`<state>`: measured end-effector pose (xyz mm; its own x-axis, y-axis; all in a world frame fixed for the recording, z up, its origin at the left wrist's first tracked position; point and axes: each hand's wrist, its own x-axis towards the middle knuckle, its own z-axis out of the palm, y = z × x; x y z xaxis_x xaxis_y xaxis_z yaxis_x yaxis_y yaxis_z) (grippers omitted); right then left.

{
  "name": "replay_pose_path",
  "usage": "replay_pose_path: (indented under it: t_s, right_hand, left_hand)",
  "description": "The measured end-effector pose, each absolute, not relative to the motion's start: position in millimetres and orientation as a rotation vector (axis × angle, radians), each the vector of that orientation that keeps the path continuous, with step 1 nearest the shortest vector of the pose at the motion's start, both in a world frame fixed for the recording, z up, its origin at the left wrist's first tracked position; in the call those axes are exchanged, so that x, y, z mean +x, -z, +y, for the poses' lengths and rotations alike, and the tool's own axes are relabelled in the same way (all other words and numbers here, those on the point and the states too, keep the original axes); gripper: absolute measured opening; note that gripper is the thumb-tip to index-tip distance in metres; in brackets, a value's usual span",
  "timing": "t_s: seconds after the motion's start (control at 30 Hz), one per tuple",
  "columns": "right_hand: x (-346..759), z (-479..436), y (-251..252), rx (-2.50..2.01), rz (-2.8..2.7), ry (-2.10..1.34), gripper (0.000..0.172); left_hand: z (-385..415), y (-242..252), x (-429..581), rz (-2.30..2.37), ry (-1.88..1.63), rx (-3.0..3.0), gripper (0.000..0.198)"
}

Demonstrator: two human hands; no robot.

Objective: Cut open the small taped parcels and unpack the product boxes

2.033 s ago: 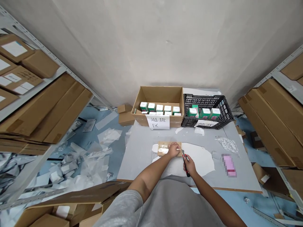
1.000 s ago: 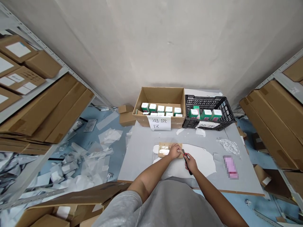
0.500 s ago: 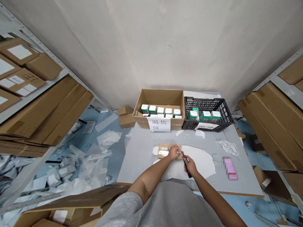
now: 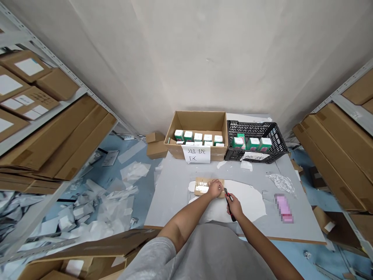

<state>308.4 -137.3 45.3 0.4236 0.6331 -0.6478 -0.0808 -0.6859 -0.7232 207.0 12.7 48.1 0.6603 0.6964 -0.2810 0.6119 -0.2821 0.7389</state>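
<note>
A small brown cardboard box (image 4: 201, 189) with shiny clear tape and a white label lies on a white plastic sheet (image 4: 247, 200) in front of me. My left hand (image 4: 215, 188) is closed at the right part of this box, its fingers bent; whether they also pinch some tape is too small to tell. Wrapped in my right hand (image 4: 234, 205) is a black and red utility knife (image 4: 232, 216). Its tip points away from me and meets the right end of the box, close to my left fingertips.
Behind stand an open cardboard carton (image 4: 201, 116) and a black plastic crate (image 4: 278, 138), both holding green-and-white boxes. Crumpled clear plastic (image 4: 282, 182) and a blurred pink item (image 4: 283, 208) lie on the grey table (image 4: 169, 194). Shelves with cartons flank both sides.
The view has shifted very slightly. Both hands, the knife and the box keep nearly the same places.
</note>
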Motion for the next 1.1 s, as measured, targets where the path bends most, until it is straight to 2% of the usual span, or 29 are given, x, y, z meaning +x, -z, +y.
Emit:
replay_pose_path:
  t_s: [0.27, 0.57, 0.9, 1.1]
  right_hand:
    - [311, -129, -50, -2.092, -0.527, -1.259, 0.054]
    - [304, -141, -47, -1.934, -0.390, -1.338, 0.054]
    - [297, -136, -45, -1.841, -0.260, -1.373, 0.058]
    - [300, -133, -50, -1.852, -0.313, -1.360, 0.050]
  left_hand:
    - [2, -53, 202, 0.956, -0.181, 2.093, 0.010]
    - [2, -53, 203, 1.010, -0.167, 2.037, 0.015]
    - [8, -54, 205, 1.072, -0.165, 1.944, 0.009]
    - [5, -56, 203, 1.059, -0.243, 1.907, 0.011]
